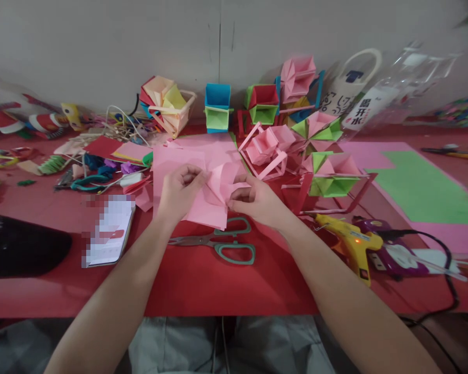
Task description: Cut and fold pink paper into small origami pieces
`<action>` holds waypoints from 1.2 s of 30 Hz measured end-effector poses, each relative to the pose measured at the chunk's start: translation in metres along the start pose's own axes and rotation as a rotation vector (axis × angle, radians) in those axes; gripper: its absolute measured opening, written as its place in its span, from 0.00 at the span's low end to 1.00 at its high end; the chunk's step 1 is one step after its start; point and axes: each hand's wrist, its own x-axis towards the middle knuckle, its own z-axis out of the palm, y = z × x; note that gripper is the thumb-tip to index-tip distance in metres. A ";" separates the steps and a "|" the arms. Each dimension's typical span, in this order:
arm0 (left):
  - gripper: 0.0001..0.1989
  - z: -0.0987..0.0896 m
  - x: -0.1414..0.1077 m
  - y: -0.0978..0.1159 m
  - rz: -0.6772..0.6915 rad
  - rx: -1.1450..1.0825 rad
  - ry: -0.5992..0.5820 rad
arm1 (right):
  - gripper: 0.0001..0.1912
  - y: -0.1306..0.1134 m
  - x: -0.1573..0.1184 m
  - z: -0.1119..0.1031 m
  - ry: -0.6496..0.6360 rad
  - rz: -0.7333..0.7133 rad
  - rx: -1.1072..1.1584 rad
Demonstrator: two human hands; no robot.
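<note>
Between my two hands is a folded piece of pink paper point(219, 182), its flaps spread apart. My left hand point(182, 189) pinches its left side, thumb against the bent fingers. On the other side, my right hand point(253, 197) is closed on the right edge with thumb and fingertips. Underneath lie several flat pink sheets point(167, 158), partly covered by my left hand. Scissors with green handles point(234, 253) rest just below the sheets, blades pointing left.
Folded paper models, including a pink-and-green one point(331, 176), stand behind and right. A yellow glue gun point(353, 241) with a lit orange light lies right, near its black cable. A phone point(111, 231) and a black cylindrical object point(23, 246) are left. Plastic bottles point(390, 88) stand at the back right.
</note>
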 end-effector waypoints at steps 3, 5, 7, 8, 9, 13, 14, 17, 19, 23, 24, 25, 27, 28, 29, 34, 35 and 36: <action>0.14 -0.006 0.002 0.003 -0.004 -0.085 -0.113 | 0.22 0.000 -0.001 -0.003 -0.020 0.022 0.096; 0.18 -0.011 0.003 0.006 0.025 -0.097 -0.203 | 0.22 -0.001 -0.001 -0.005 -0.029 0.035 0.141; 0.22 -0.015 0.003 0.008 0.053 -0.103 -0.285 | 0.23 -0.002 -0.002 -0.006 -0.039 0.043 0.158; 0.22 -0.015 0.003 0.009 0.055 -0.114 -0.317 | 0.23 -0.003 -0.002 -0.007 -0.044 0.043 0.155; 0.22 -0.015 0.003 0.008 0.049 -0.131 -0.336 | 0.23 -0.003 -0.002 -0.007 -0.047 0.042 0.144; 0.20 -0.012 0.002 0.005 -0.006 -0.153 -0.309 | 0.22 -0.001 -0.001 -0.006 -0.060 0.033 0.079; 0.20 -0.011 0.002 0.005 -0.018 -0.150 -0.295 | 0.22 0.000 0.000 -0.005 -0.061 0.029 0.062; 0.18 -0.010 0.002 0.004 -0.058 -0.159 -0.280 | 0.22 0.000 0.000 -0.003 -0.048 0.015 0.007; 0.17 -0.009 0.001 0.004 -0.080 -0.156 -0.271 | 0.22 -0.001 -0.001 -0.001 -0.036 0.000 -0.028; 0.15 -0.008 0.000 0.004 -0.112 -0.129 -0.230 | 0.22 -0.002 -0.002 0.000 -0.036 -0.022 -0.066; 0.15 -0.007 0.000 0.004 -0.115 -0.123 -0.220 | 0.22 -0.002 -0.001 0.000 -0.036 -0.023 -0.070; 0.15 -0.007 -0.001 0.004 -0.115 -0.117 -0.211 | 0.22 -0.001 -0.001 0.000 -0.035 -0.023 -0.071; 0.15 -0.007 -0.001 0.003 -0.113 -0.102 -0.192 | 0.22 0.000 -0.001 0.000 -0.040 -0.027 -0.066; 0.15 -0.007 -0.001 0.002 -0.111 -0.093 -0.178 | 0.22 0.000 0.000 0.000 -0.043 -0.030 -0.062; 0.16 -0.007 -0.001 0.002 -0.107 -0.084 -0.164 | 0.23 0.001 0.000 0.000 -0.047 -0.032 -0.057; 0.16 -0.006 0.000 0.001 -0.085 -0.035 -0.119 | 0.22 0.003 0.000 -0.001 -0.061 -0.036 -0.064; 0.17 -0.006 0.000 0.002 -0.086 -0.027 -0.117 | 0.22 0.003 0.000 -0.001 -0.060 -0.038 -0.065; 0.16 -0.006 0.001 0.002 -0.087 -0.019 -0.117 | 0.22 0.003 -0.001 -0.001 -0.059 -0.039 -0.064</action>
